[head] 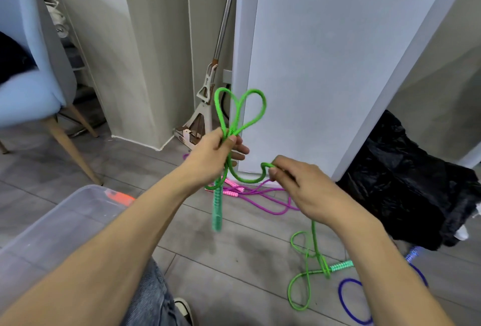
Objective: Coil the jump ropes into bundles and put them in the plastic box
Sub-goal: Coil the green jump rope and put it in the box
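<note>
Bare forearms, blue denim jeans point(149, 297), and a dark white-soled shoe point(185, 308).

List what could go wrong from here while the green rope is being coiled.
The loops of the green rope stand loose above the left hand; they may slip apart if the grip eases. The rope's tail lies tangled on the floor and may knot as the right hand draws it in. The dangling handle may swing.

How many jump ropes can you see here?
3. The green rope is held in both hands, its tail trailing on the floor. The pink rope lies on the floor beyond the hands. The blue rope lies at lower right, partly behind the arm. Others may be hidden.
</note>
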Action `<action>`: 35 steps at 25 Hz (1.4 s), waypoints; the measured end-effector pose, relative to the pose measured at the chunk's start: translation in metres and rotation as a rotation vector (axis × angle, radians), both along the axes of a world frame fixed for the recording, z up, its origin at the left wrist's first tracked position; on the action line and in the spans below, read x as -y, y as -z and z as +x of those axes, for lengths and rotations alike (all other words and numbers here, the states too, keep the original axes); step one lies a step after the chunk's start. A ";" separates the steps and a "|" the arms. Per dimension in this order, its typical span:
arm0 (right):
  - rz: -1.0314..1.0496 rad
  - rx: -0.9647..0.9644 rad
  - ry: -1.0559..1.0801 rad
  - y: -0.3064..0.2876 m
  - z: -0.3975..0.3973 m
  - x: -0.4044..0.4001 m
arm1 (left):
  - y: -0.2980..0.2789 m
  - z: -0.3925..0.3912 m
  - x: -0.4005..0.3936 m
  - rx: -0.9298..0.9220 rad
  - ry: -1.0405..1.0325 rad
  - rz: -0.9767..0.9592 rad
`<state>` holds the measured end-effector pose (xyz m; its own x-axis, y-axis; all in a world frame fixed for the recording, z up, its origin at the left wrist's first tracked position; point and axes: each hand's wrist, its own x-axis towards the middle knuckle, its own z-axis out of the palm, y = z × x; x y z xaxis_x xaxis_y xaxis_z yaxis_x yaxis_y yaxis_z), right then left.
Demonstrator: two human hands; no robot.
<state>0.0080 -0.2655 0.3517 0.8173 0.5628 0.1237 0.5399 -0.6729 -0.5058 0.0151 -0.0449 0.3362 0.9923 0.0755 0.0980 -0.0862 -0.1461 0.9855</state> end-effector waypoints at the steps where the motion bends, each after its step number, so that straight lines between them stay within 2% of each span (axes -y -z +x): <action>1: 0.003 -0.012 -0.036 0.000 -0.003 -0.006 | 0.000 -0.003 0.005 0.005 0.042 0.032; 5: 0.125 -0.073 -0.017 -0.001 -0.008 -0.015 | 0.001 -0.014 0.026 0.043 0.161 0.097; 8: 0.207 -0.024 0.067 0.002 -0.004 -0.014 | 0.005 -0.018 0.036 0.064 0.218 0.101; 11: 0.216 -0.004 0.137 0.005 -0.001 -0.012 | 0.003 -0.019 0.036 0.084 0.258 0.188; 16: 0.173 -0.010 0.208 0.006 0.002 -0.008 | 0.005 -0.016 0.023 0.014 0.290 0.360; 18: 0.224 -0.059 0.224 0.002 0.006 0.000 | 0.005 -0.012 0.019 0.046 0.188 0.270; 21: 0.275 -0.194 0.227 -0.002 0.014 0.022 | -0.002 0.001 0.003 0.084 -0.149 -0.056; 24: 0.175 -0.244 0.305 0.006 0.026 0.053 | -0.006 0.014 -0.025 0.065 -0.443 -0.332; 26: 0.093 -0.223 0.361 0.006 0.031 0.069 | -0.003 0.017 -0.039 0.030 -0.538 -0.406; 28: 0.132 -0.123 0.422 0.000 0.031 0.073 | -0.001 0.016 -0.036 0.003 -0.522 -0.458; 32: 0.415 0.030 0.405 -0.008 0.016 0.030 | -0.004 0.005 0.000 -0.062 -0.300 -0.491; 35: 0.408 0.074 0.297 0.004 0.000 -0.016 | -0.002 -0.004 0.026 -0.119 -0.136 -0.529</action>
